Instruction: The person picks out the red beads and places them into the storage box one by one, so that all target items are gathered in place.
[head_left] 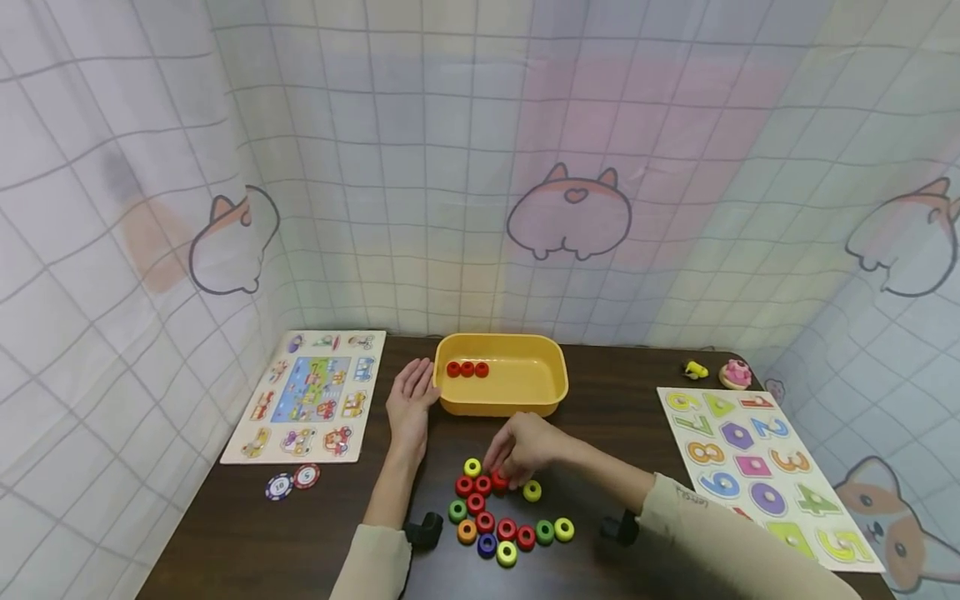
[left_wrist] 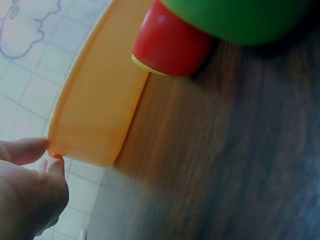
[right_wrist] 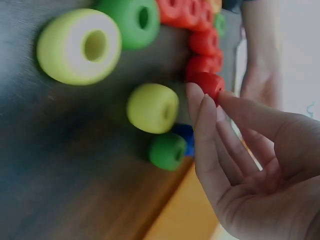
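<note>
My left hand (head_left: 410, 408) is at the left end of a yellow plastic tub (head_left: 501, 410). In the left wrist view, its thumb and fingers pinch the rim of that tub. Three red beads lie inside, one of them a red bead (head_left: 467, 369) near the tub's left end. In front of the tub, my right hand (head_left: 528, 446) pinches a red bead (right_wrist: 206, 85) between thumb and fingertips, at the end of a curved row of red beads. A yellow bead (right_wrist: 153, 108) and a green bead (right_wrist: 168, 151) lie beside the right hand.
More beads in green, orange, blue and yellow, such as an orange bead (head_left: 467, 532), surround the red row. A vehicle puzzle board (head_left: 247, 450) and poker chips (head_left: 279, 486) lie left. Right are a number puzzle board (head_left: 720, 521), a small yellow toy (head_left: 696, 370) and a pink-topped toy (head_left: 736, 374).
</note>
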